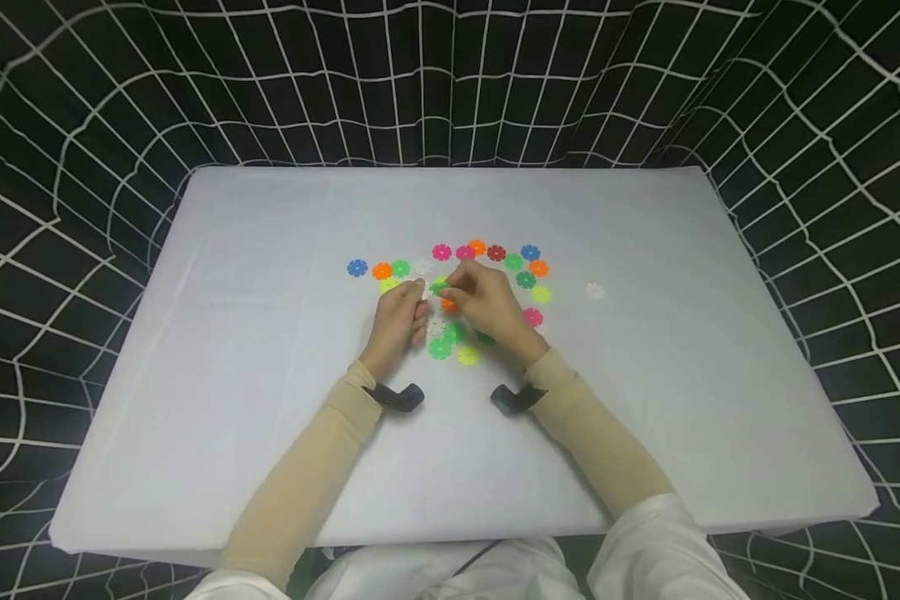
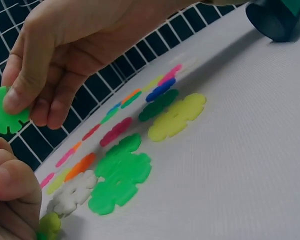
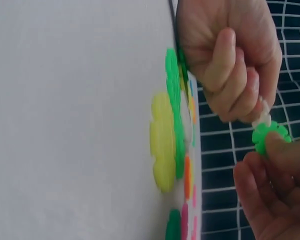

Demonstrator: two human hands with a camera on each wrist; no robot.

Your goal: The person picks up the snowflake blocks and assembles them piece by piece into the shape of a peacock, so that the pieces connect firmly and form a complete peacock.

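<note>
My right hand (image 1: 492, 307) pinches a green notched plastic disc (image 2: 7, 112) between thumb and fingertip, above the table. Opposite it, my left hand (image 1: 396, 325) holds a white notched disc (image 3: 262, 115), mostly hidden by its fingers. In the right wrist view the two discs meet at their edges; whether their slots interlock I cannot tell. Below the hands lie more flower-shaped discs, among them a white one (image 2: 75, 192), a light green one (image 2: 121, 182) and a yellow one (image 1: 468, 356).
Several colored discs spread in a loose band across the white table (image 1: 270, 375), from a blue disc (image 1: 357, 267) on the left to a lone white disc (image 1: 596, 291) on the right. Black netting-patterned cloth (image 1: 435, 83) surrounds the table. Each wrist bears a black camera mount (image 1: 401, 398).
</note>
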